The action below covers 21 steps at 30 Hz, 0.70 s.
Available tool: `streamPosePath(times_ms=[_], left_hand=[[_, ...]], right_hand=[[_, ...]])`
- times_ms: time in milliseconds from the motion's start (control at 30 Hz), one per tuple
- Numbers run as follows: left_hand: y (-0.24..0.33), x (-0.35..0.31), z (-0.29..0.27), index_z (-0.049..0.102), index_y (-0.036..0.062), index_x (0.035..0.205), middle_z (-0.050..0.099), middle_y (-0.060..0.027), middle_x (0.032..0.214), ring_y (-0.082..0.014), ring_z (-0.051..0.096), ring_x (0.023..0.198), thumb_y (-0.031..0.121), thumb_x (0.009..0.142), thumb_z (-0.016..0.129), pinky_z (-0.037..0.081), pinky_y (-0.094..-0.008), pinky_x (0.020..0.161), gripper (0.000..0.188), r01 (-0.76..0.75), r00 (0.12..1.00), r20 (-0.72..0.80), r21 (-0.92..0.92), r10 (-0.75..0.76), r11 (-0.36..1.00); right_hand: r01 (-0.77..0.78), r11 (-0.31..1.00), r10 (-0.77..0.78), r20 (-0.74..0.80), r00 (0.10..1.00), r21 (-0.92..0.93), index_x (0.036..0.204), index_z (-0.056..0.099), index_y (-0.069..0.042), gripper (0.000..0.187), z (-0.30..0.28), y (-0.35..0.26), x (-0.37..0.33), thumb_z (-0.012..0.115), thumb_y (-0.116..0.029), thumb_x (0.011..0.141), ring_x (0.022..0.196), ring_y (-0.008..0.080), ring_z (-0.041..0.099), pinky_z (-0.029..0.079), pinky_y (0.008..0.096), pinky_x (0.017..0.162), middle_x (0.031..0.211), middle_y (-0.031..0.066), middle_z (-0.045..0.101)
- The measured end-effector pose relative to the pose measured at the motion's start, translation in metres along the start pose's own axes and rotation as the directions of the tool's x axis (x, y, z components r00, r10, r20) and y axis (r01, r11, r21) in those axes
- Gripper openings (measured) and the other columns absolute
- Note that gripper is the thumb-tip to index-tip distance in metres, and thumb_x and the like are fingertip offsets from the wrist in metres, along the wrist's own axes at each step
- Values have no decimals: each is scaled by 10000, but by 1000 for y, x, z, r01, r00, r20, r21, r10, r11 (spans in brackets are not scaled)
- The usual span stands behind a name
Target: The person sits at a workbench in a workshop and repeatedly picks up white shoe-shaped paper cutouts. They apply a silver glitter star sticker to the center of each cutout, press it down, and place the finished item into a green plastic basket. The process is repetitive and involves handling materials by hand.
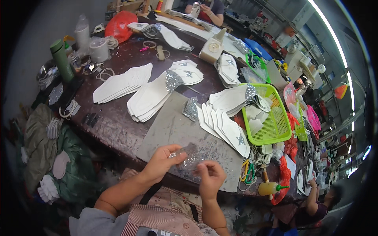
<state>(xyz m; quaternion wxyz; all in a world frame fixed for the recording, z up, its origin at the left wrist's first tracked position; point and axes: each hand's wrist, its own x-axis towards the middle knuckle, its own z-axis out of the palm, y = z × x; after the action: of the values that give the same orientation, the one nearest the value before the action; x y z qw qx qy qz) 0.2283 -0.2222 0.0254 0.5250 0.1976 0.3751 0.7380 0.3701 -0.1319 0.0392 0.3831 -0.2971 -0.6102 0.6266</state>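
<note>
"Why are the white pieces (pixel 122 83) stacked on the tabletop (pixel 114 126)?"

"Maybe so they stay neat and are easy to grab."

"What's the left hand (pixel 161 162) doing?"

"Pinching one side of a shiny, see-through sheet (pixel 189 157), up above the near part of the gray board (pixel 157 137)."

"And the right hand (pixel 210 176)?"

"Its thumb and finger pinch the other side. Two hands probably stop it flopping."

"Why the green basket (pixel 271 140)?"

"I think it keeps the loose white bits (pixel 256 126) together."

We spot pale letters (pixel 169 233) on the person's clothing (pixel 173 214), cut off below; we can read no whole word.
</note>
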Motion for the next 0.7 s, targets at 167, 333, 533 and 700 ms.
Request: streamPosePath(times_ms=[167,333,533,700], left_hand=[[-3,-2,3,594,5,1064,659,-5,942,-62,589,799,143,956,570,460,-215,741,177,45,994,108,-96,-34,994],[13,-21,2,580,11,1064,660,-56,926,-116,602,816,156,942,581,458,-237,735,190,-145,982,0,647,191,748],[46,18,-24,557,19,1161,640,-125,1044,-190,606,1001,254,894,643,468,-334,872,366,-322,900,109,819,422,475],[151,134,-201,552,30,1221,569,-191,1245,-368,506,1185,206,877,603,393,-427,1002,390,164,623,12,976,782,-146]], right_hand=[[-9,992,1,58,998,123,866,621,34,96,-5,8,10,679,-41,855,663,109,599,497,233,625,776,67,648],[30,996,-43,140,989,87,963,631,64,157,-5,6,19,677,-23,842,866,158,608,465,271,825,929,102,658],[-119,993,116,211,970,-1,1013,633,44,159,-37,32,30,630,-11,864,888,139,584,438,255,832,955,79,643],[-282,857,229,172,958,431,1069,586,47,193,-58,45,46,615,-5,885,877,143,604,476,273,827,941,80,636]])
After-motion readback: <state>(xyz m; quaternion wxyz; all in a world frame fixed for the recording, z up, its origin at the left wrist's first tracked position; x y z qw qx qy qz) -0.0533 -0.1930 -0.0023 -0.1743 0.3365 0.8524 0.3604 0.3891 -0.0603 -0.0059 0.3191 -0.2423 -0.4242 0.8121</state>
